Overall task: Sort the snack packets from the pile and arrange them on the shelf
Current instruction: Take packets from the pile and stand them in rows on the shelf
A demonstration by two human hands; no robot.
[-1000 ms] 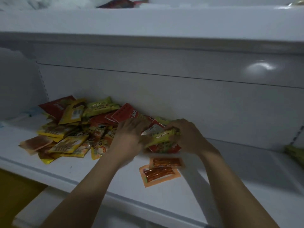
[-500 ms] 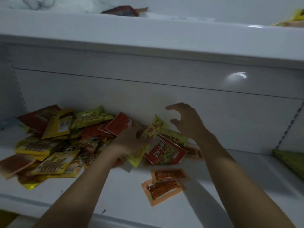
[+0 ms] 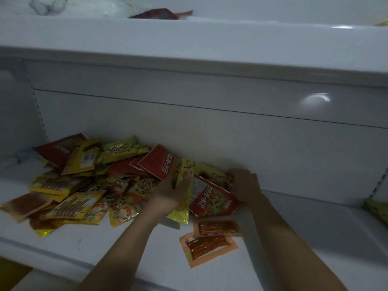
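Dim white metal shelf (image 3: 304, 238); left hand (image 3: 170, 192) grips a yellow plastic snack packet (image 3: 185, 208), right hand (image 3: 245, 185) just right of it, can't tell its grip.

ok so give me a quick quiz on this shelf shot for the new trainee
1. True or false: the right hand is lifted clear of the pile.
2. Which has its thumb on the yellow packet? A the left hand; B the right hand; C neither.
3. How many orange packets lie on the shelf apart from the pile?
Key: 1 false, it rests on the pile's right end. 2 A. 3 two.
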